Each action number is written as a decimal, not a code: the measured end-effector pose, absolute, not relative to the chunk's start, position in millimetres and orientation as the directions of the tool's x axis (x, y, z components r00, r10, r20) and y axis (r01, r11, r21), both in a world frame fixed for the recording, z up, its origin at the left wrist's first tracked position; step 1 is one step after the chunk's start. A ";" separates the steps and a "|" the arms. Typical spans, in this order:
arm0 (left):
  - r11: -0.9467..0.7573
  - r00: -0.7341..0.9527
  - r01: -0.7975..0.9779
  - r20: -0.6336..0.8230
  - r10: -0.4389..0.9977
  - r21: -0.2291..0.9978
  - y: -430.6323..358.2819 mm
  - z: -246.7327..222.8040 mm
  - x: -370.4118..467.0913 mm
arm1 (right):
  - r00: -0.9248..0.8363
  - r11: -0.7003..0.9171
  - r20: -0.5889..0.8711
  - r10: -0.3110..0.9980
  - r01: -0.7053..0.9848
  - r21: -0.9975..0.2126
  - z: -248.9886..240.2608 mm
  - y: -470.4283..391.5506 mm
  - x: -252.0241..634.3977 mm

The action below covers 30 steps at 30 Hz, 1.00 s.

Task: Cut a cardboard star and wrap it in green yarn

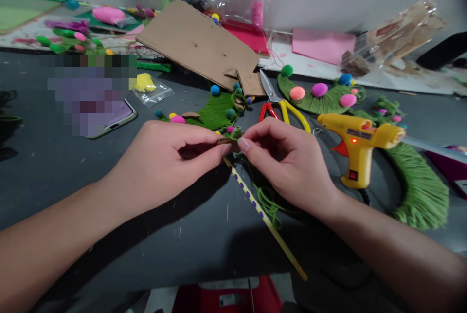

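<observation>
My left hand (164,169) and my right hand (295,167) meet over the table, each with thumb and fingers pinched on a small cardboard piece (234,145) that has green yarn at its upper edge. My fingers hide much of it. A pale yellow stick with purple dots (251,199) slants down and right from beneath my left fingertips; whether it touches the piece I cannot tell. Loose green yarn (272,204) lies beside the stick. Just beyond my hands is a green yarn-covered shape (215,114) with coloured pompoms.
To the right, a yellow glue gun (355,150) with a lit red light stands by a green yarn-wrapped curve (425,191). Scissors (273,101), another pompom-covered curve (317,101) and a cardboard sheet (197,43) lie farther back. A phone (120,119) rests at left.
</observation>
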State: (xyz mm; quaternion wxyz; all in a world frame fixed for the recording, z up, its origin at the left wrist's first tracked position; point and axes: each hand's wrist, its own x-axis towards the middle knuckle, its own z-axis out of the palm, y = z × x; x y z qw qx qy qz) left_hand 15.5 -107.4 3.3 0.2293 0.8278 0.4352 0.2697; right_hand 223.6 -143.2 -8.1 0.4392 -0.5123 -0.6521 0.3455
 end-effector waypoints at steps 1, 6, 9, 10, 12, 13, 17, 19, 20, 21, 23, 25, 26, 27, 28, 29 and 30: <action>-0.509 0.470 0.601 0.242 0.849 0.617 -107.7 3.5 15.6 | -0.086 0.233 0.217 0.972 0.367 -0.900 -8.4 -143.1 223.7; -0.475 0.466 0.604 0.201 0.862 0.640 -108.5 5.1 15.3 | -0.097 0.208 0.185 0.978 0.384 -0.900 -8.5 -143.6 224.8; -0.470 0.460 0.608 0.198 0.865 0.640 -108.5 5.4 15.3 | -0.109 0.195 0.165 0.980 0.398 -0.896 -8.2 -143.9 225.3; -0.470 0.459 0.610 0.200 0.866 0.638 -108.5 5.3 15.3 | -0.109 0.194 0.163 0.981 0.403 -0.894 -8.1 -143.9 225.5; -0.464 0.455 0.613 0.194 0.869 0.640 -108.5 5.2 15.4 | -0.108 0.194 0.164 0.981 0.408 -0.892 -8.1 -143.7 225.9; -0.458 0.452 0.613 0.189 0.871 0.643 -108.5 5.1 15.4 | -0.106 0.194 0.165 0.981 0.409 -0.892 -8.0 -143.5 226.1; -0.436 0.451 0.607 0.163 0.877 0.665 -108.7 5.3 15.6 | -0.088 0.192 0.171 0.981 0.425 -0.885 -6.9 -142.9 226.6; -0.434 0.453 0.605 0.160 0.877 0.668 -108.9 5.2 15.4 | -0.079 0.193 0.176 0.981 0.431 -0.881 -6.3 -142.6 226.9; -0.438 0.456 0.604 0.162 0.875 0.666 -109.0 5.1 15.1 | -0.077 0.193 0.177 0.981 0.432 -0.881 -6.1 -142.5 227.1; -0.448 0.464 0.600 0.168 0.870 0.662 -109.0 5.0 14.8 | -0.075 0.192 0.178 0.981 0.432 -0.881 -6.1 -142.4 227.4; -0.474 0.487 0.591 0.180 0.855 0.653 -109.2 5.0 14.2 | -0.072 0.190 0.176 0.982 0.432 -0.882 -6.2 -142.1 228.1; -0.492 0.501 0.581 0.192 0.844 0.649 -109.3 5.5 14.0 | -0.068 0.186 0.174 0.982 0.431 -0.883 -6.5 -142.0 228.8; -0.495 0.507 0.577 0.189 0.841 0.650 -109.5 6.2 14.0 | -0.067 0.184 0.172 0.983 0.432 -0.883 -6.6 -141.9 229.1; -0.492 0.510 0.573 0.185 0.840 0.656 -109.8 7.0 14.1 | -0.065 0.182 0.171 0.983 0.432 -0.883 -6.7 -141.9 229.3; -0.486 0.512 0.565 0.179 0.840 0.666 -110.1 7.9 14.2 | -0.064 0.181 0.170 0.983 0.433 -0.883 -6.6 -142.0 229.3; -0.479 0.514 0.556 0.172 0.840 0.679 -110.4 8.8 14.4 | -0.062 0.181 0.171 0.983 0.433 -0.883 -6.5 -142.0 229.3; -0.467 0.515 0.552 0.158 0.843 0.691 -110.7 9.7 14.5 | -0.061 0.181 0.172 0.983 0.433 -0.883 -6.4 -142.1 229.2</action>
